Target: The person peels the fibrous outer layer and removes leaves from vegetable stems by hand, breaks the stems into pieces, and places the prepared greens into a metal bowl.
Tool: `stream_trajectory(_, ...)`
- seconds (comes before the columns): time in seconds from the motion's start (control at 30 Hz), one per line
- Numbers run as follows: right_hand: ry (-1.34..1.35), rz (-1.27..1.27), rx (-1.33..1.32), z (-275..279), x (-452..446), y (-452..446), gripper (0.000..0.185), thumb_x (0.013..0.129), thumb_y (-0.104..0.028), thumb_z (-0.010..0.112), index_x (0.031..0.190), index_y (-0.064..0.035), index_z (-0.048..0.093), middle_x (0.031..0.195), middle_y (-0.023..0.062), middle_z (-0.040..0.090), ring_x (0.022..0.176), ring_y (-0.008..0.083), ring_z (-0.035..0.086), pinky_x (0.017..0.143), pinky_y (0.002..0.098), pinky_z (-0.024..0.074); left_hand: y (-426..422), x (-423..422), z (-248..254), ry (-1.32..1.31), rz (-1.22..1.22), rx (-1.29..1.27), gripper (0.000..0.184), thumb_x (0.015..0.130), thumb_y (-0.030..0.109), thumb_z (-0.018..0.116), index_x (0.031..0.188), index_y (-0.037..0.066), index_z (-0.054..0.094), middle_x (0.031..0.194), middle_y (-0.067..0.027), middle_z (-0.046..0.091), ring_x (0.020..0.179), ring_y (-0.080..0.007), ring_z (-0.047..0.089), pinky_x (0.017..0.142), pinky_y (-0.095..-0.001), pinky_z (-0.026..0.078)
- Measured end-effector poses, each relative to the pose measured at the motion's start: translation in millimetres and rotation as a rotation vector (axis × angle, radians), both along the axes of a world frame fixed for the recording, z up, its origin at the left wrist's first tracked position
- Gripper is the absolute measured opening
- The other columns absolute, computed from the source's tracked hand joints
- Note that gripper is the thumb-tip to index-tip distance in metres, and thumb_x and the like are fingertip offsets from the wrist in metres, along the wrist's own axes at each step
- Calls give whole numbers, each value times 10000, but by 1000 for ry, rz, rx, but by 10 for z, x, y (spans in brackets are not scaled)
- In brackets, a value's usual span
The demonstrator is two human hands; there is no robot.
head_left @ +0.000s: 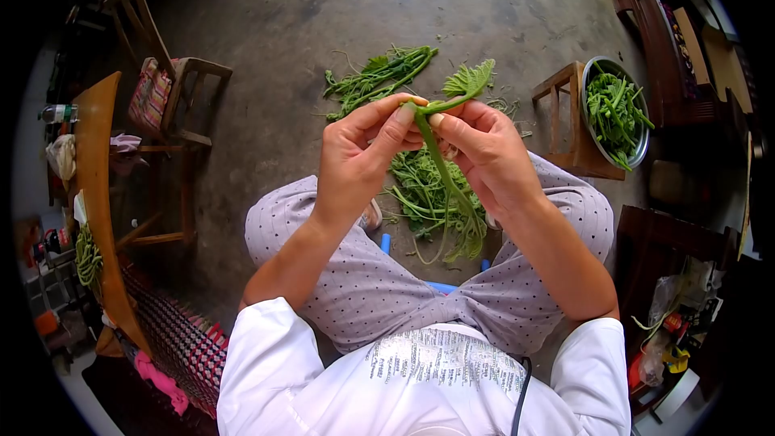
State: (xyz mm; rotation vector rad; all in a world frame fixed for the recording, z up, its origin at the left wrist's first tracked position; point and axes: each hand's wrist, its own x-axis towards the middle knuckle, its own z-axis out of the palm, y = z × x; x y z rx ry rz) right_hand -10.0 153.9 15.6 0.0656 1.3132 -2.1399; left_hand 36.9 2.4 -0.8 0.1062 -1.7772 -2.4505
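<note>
Both hands meet in front of me over my knees, holding one green leafy stem [440, 160]. My left hand [365, 145] pinches its upper end between thumb and forefinger. Close beside it, my right hand [487, 149] grips the same stem, with a jagged leaf [471, 79] sticking up above the fingers. The lower part of the stem hangs down between my hands, ending in drooping leaves. Beneath it, a loose heap of greens and tendrils [416, 186] lies on the floor between my feet. A bundle of long green stems [379, 79] rests on the floor farther ahead.
A metal basin [643, 133] of cut greens stands on a wooden stool [577, 153] at the right. A wooden chair [182, 73] with a patterned cloth is at the left, near a wooden table [98, 169] with a bottle. Dark furniture lines the right side.
</note>
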Motion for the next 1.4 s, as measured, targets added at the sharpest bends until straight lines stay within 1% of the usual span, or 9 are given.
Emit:
stream_trajectory(0.23, 47, 124, 190, 95, -156, 146, 155, 828, -114, 632, 909, 16, 655, 790, 10, 631, 671, 58, 518, 598, 226, 404, -182, -46, 72, -128, 52, 131, 228, 928, 158, 558, 1071, -4, 629, 928, -89, 662, 826, -142, 647, 758, -293, 563)
stream_trajectory(0.33, 601, 401, 901, 158, -212, 300, 159, 791, -117, 630, 841, 32, 657, 710, 125, 617, 676, 167, 593, 618, 296, 454, -271, -44, 96, -83, 117, 97, 249, 931, 148, 533, 1105, -18, 599, 946, -88, 658, 814, -131, 654, 718, -257, 572)
stream_trajectory(0.43, 991, 407, 1173, 14, -213, 495, 176, 795, -141, 635, 865, 17, 670, 719, 154, 603, 681, 237, 601, 628, 325, 462, -332, -45, 152, -99, 160, 115, 233, 926, 169, 557, 1069, -2, 624, 900, -82, 666, 788, -138, 653, 729, -288, 567)
stream_trajectory(0.5, 1043, 320, 1128, -13, -183, 506, 169, 794, -139, 652, 877, 7, 672, 685, 138, 573, 642, 254, 570, 608, 341, 452, -349, -46, 151, -104, 174, 122, 228, 922, 170, 560, 1062, 2, 625, 892, -79, 666, 787, -135, 654, 730, -288, 567)
stream_trajectory(0.6, 810, 358, 988, 253, -170, 402, 185, 824, -126, 682, 958, -1, 653, 685, 26, 479, 604, 64, 436, 550, 230, 362, -356, -53, 144, -95, 174, 128, 220, 921, 174, 562, 1045, 3, 625, 891, -77, 666, 792, -137, 655, 731, -288, 567)
stream_trajectory(0.83, 890, 260, 659, 217, -32, 195, 152, 761, -116, 721, 877, -35, 665, 670, 11, 461, 563, 86, 395, 511, 238, 332, -291, -77, 100, -105, 186, 123, 222, 921, 183, 564, 1038, -1, 605, 903, -84, 660, 802, -144, 660, 724, -277, 570)
stream_trajectory(0.97, 584, 177, 429, 47, 3, 163, 151, 775, -102, 715, 868, -2, 650, 710, -12, 511, 594, 48, 425, 517, 210, 347, -224, -52, 109, -85, 181, 149, 250, 909, 200, 591, 1064, 3, 592, 928, -83, 659, 811, -130, 652, 702, -247, 557)
stream_trajectory(1.3, 554, 69, 357, 247, -100, 277, 159, 829, 22, 477, 899, 35, 620, 754, -18, 538, 641, 20, 459, 565, 178, 382, -102, 41, 36, -229, -75, 206, 224, 911, 186, 587, 1031, 4, 640, 931, -87, 669, 817, -141, 655, 745, -272, 550)
stream_trajectory(1.4, 609, 72, 418, 244, -151, 335, 111, 833, 14, 538, 893, 38, 629, 755, -9, 554, 652, 33, 492, 571, 191, 401, -144, 54, 40, -247, -128, 248, 250, 909, 194, 586, 1055, -4, 635, 929, -90, 669, 822, -145, 658, 752, -281, 555)
